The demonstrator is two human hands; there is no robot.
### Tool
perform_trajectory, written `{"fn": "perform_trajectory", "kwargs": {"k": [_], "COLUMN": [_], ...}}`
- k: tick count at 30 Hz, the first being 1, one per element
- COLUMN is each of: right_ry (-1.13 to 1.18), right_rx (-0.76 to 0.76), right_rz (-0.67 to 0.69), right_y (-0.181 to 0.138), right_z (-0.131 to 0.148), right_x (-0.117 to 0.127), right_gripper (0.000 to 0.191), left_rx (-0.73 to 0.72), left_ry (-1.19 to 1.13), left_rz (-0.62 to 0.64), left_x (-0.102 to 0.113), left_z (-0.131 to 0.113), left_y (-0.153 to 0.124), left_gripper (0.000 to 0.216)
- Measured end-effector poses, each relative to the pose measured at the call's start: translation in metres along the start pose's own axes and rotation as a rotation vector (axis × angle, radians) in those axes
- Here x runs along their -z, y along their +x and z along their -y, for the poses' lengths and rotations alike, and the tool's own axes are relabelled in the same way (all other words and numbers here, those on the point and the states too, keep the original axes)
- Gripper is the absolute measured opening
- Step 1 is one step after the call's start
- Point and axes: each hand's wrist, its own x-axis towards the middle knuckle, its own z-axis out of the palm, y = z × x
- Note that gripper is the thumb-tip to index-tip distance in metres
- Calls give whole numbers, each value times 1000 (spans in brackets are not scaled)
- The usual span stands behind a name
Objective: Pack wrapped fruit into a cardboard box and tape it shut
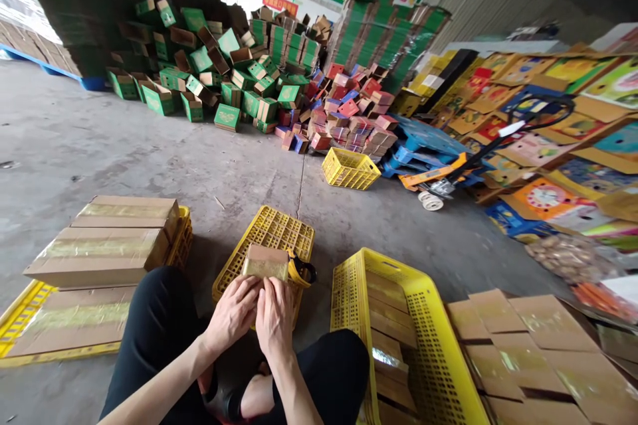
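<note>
A small brown cardboard box with clear yellowish tape across it rests on an upturned yellow crate before my knees. My left hand and my right hand are side by side at the box's near edge, fingers bent and pressed against it. The fingertips are close together, and the near face is partly hidden under them. Just right of the box, touching or nearly touching it, lies a yellow and black tape dispenser.
Taped boxes lie on a yellow crate at left. To the right, a deep yellow crate holds cardboard boxes, with more boxes beyond. Ahead are another yellow crate, a pallet jack and heaped green cartons.
</note>
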Motion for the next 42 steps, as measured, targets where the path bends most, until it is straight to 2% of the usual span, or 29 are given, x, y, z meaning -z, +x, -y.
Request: {"fn": "perform_trajectory", "kwargs": {"k": [3,12,17,21,27,32,36,42], "right_ry": [-14,-51,-38,-24,-41,73,194,292], "right_rx": [28,79,109,107,71,4,-76,-188], "right_rz": [21,58,102,114,16,-36,-65,-186], "right_y": [15,25,44,53,46,42,30,7], "right_z": [2,-8,1,0,-35,-59,-62,-56], "right_x": [-2,5,-1,-7,-1,-1,-6,-22], "right_gripper": [37,34,33,29,37,37,40,45], "left_rx": [-23,92,7,30,138,227,242,245], "left_ry": [18,82,-28,-20,84,61,22,25], "left_rz": [11,8,-38,-84,-63,-60,-81,-95], "left_x": [1,14,7,3,-3,-10,-15,-18], "left_z": [-1,21,29,30,22,16,15,13], "left_y": [8,36,34,27,19,14,10,5], "left_gripper": [47,40,45,47,45,47,48,52]}}
